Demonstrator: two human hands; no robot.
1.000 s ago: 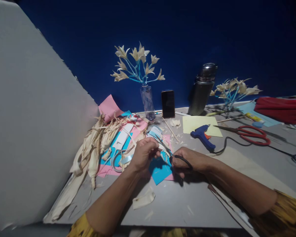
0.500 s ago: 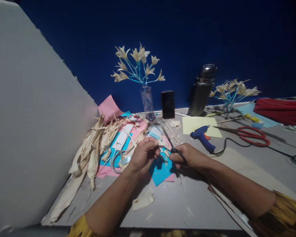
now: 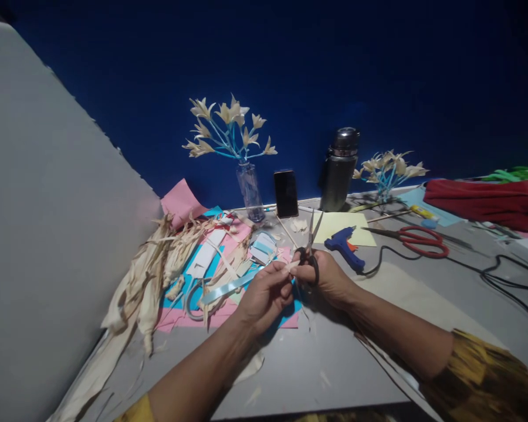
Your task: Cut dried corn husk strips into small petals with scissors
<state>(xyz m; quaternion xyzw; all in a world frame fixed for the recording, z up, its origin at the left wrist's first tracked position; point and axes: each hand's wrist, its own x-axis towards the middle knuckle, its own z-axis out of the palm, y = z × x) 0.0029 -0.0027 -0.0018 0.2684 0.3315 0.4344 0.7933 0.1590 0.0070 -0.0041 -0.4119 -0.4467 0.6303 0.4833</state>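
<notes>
Between the fingertips of my left hand (image 3: 268, 293) is a small pale piece of corn husk (image 3: 291, 266). My right hand (image 3: 328, 275) is closed around the black handles of a pair of scissors (image 3: 312, 234), whose blades point up and away, slightly apart. The right fingertips also meet the husk piece, close to the left ones. Beneath the hands lie blue and pink paper sheets (image 3: 290, 319) with scraps. A light blue ribbon (image 3: 231, 287) runs just left of my left hand, and a heap of dried corn husks (image 3: 147, 287) lies further left.
Husk flowers stand in a clear bottle (image 3: 250, 190), beside a phone (image 3: 286, 193) and a steel flask (image 3: 341, 170). To the right are a blue glue gun (image 3: 345, 246) with its cord, red-handled scissors (image 3: 422, 241), a second flower bunch (image 3: 389, 170) and a red cloth (image 3: 475, 199).
The scissor blades have swung upright and parted, away from the husk. My right fingertips have come in to meet the husk piece at my left hand. The view has shifted right.
</notes>
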